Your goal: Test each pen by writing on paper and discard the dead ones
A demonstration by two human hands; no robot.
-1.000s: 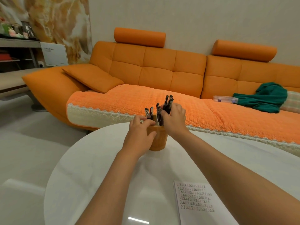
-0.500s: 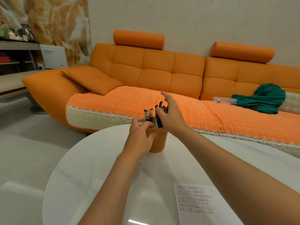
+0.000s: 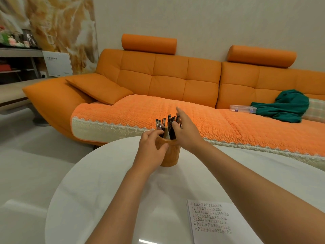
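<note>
- You are at the picking step: choosing 1 pen to test; nothing is out of the cup yet.
- The pens [image 3: 163,123] stand upright in a bunch in the wooden cup [image 3: 172,155], which sits on the far part of the round white table [image 3: 98,182], well apart from the paper [image 3: 211,221] by your right forearm.
- Your left hand [image 3: 150,148] grips the cup, fingers curled over the rim and thumb on the side wall, steadying it.
- Your right hand [image 3: 187,134] is at the top of the bunch, mostly spread: the forefinger points straight out past the pens and the thumb lies against their dark barrels. The other fingers are hidden, but no pen looks clasped.
- Next move, as I judge it: bring forefinger and thumb together on 1 barrel only, then lift it straight up so its neighbours stay put.
- Keep the left hand firm on the cup; the pens are packed close and a sideways tug could tip it.
- Then carry the pen to a bare patch of the paper; much of the sheet already bears rows of marks.
- No bin for dead pens is in view, so settle where they go.
</note>
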